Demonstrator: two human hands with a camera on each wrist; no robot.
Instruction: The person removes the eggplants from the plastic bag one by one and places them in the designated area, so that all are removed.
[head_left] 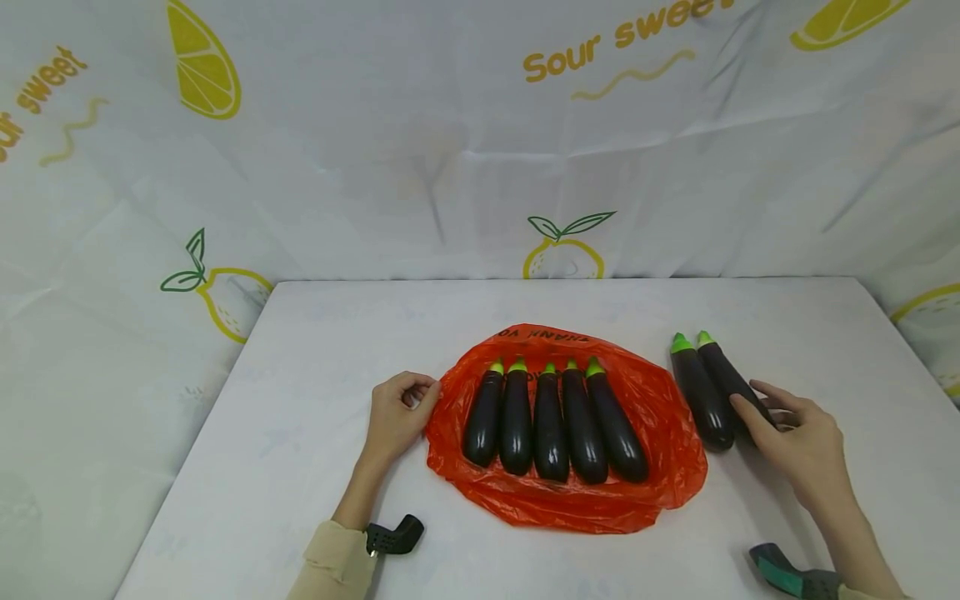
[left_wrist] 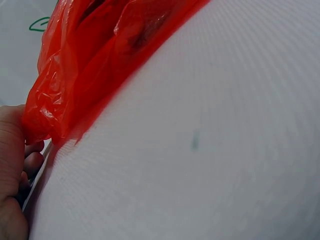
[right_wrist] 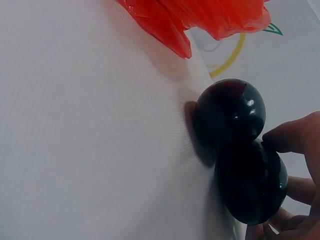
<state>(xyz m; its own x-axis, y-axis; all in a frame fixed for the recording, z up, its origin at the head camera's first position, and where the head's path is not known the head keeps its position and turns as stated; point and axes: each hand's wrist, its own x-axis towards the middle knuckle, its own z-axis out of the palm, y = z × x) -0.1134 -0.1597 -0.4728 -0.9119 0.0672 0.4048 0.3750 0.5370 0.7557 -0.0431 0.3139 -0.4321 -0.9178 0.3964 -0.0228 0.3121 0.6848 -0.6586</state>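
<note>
On the right side of the table (head_left: 885, 367), the thumb and fingers of the right hand (head_left: 802, 433) are clamped about the lower end of the outer eggplant (head_left: 727, 372). As the right wrist view shows, the thumb lies on one side of its dark, glossy rounded end and the fingers curl around the other. That end touches its neighbour, the inner eggplant (head_left: 701, 396); whether it is lifted off the table cannot be told. Both point their green tips away from the person.

At the other side, the left hand (head_left: 399, 412) has its thumb and fingers pinched together on the left edge of the red bag (head_left: 562, 510). In the left wrist view the plastic gathers in folds beside the thumb.

Between the hands, the bag lies spread on the table, crinkled, with dark lettering along its far edge. Five eggplants (head_left: 550, 425) lie in a row on it, side by side, green tips away from the person, the rightmost slanting. The inner eggplant lies just beside the bag's right edge.

Farther out, a black device (head_left: 396, 536) sits at the left wrist by a beige sleeve (head_left: 333, 558), and a black-and-green device (head_left: 795, 575) at the right. Behind the table hangs a white cloth (head_left: 337, 192) printed with lemons and "Sour sweet".
</note>
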